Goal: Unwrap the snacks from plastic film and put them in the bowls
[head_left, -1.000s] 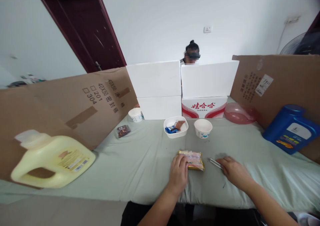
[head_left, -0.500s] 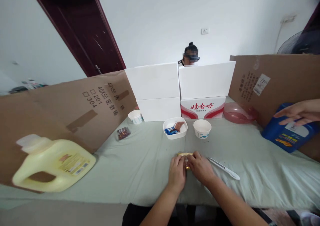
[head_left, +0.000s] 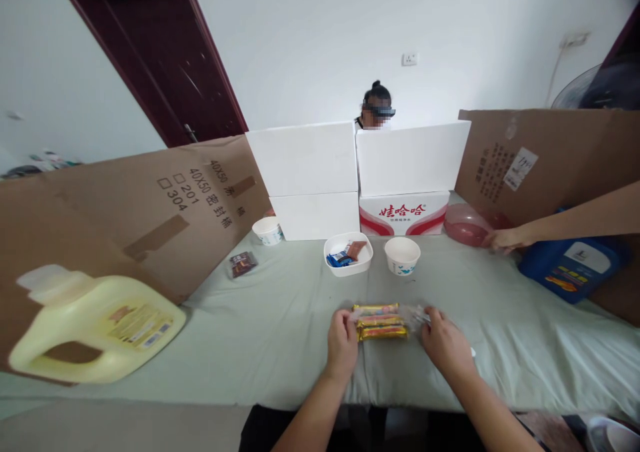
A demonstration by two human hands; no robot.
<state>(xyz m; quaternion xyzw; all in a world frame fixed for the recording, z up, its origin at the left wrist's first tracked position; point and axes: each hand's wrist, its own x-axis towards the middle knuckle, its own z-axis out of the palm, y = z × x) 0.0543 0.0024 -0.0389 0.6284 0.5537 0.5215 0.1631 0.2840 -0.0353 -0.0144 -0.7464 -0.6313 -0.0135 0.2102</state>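
Several gold-wrapped snack sticks lie side by side on the cloth in front of me, with clear plastic wrap about them. My left hand is closed at their left end, pinching the wrap. On the other side, my right hand pinches the stretched right end of the plastic. A slim white tool shows only its tip from under my right hand. Just beyond stands a white dish holding blue and brown packets, with a paper bowl to its right.
White boxes wall off the far side, a person behind them. Cardboard panels flank the table. A yellow jug and dark packet lie left. Another person's hand touches a pink basin near a blue bottle.
My hands have moved apart, the right one going rightward with the plastic, and the gold sticks now show between them. The other person's hand has moved from the blue bottle to the pink basin.
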